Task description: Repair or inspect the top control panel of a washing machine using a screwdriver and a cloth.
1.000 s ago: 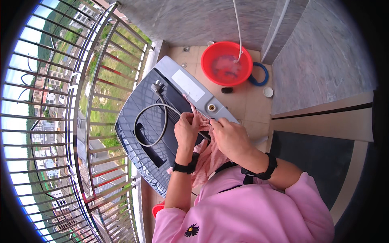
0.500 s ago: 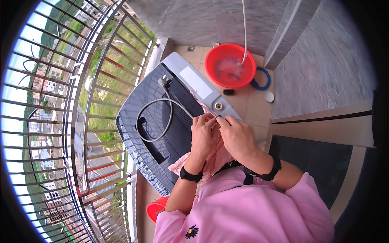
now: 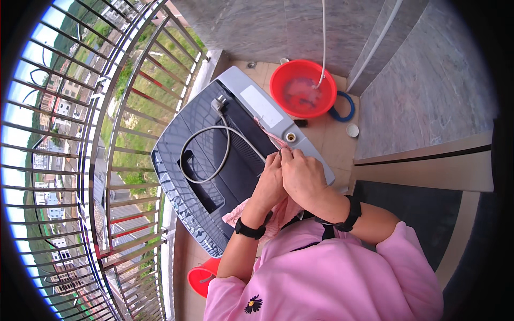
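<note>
My left hand (image 3: 269, 184) and my right hand (image 3: 305, 174) meet over the control-panel side of a grey top-loading washing machine (image 3: 206, 139), fingers bent and pressed together. A grey power cord (image 3: 206, 179) loops across the dark lid, its plug (image 3: 218, 102) lying near the panel, and runs in under my left fingers. A pink cloth (image 3: 241, 211) is bunched beneath my hands, and a narrow strip of it shows past the fingertips. What my right fingertips pinch is hidden. Beside them on the panel is a round brass water inlet (image 3: 290, 137).
A red basin (image 3: 303, 101) with water and a white hose (image 3: 324, 43) stands on the tiles beyond. Near it are a blue ring (image 3: 345, 113), a dark brush (image 3: 301, 123) and a white bowl (image 3: 352, 130). A red bucket (image 3: 199, 279) sits low left, by the metal railing (image 3: 120, 155).
Both hands have drawn closer together, the right turning over toward the left, its fingertips now nearer the water inlet. The cord and plug have barely moved on the lid.
</note>
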The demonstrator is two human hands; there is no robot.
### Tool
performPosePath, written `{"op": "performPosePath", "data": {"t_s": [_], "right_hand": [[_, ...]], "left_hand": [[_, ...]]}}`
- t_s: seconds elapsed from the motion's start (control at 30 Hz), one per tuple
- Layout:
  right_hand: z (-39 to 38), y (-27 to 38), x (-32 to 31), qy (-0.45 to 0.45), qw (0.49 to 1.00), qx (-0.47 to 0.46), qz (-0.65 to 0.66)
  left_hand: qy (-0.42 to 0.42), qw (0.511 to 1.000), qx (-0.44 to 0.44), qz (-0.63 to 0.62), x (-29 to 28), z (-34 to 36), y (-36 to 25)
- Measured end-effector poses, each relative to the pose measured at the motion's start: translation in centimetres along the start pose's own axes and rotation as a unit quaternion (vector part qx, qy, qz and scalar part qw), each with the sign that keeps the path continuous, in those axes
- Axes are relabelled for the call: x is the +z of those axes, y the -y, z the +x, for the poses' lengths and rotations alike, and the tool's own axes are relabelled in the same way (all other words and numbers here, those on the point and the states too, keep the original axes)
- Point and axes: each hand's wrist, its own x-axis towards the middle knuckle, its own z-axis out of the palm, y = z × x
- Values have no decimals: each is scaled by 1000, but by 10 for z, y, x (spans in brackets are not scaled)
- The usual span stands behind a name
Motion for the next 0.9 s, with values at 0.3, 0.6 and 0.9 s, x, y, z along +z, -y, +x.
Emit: {"op": "performPosePath", "data": {"t_s": [0.3, 0.6, 0.9], "right_hand": [[-1, -9, 5, -32, 996, 35, 71], [-35, -23, -40, -63, 980, 68, 177], [-44, -56, -16, -80, 962, 48, 256]], "left_hand": [[-16, 991, 61, 115, 6, -3, 10], [-128, 936, -288, -159, -16, 1, 9], [-223, 913, -332, -84, 5, 12, 18]]}}
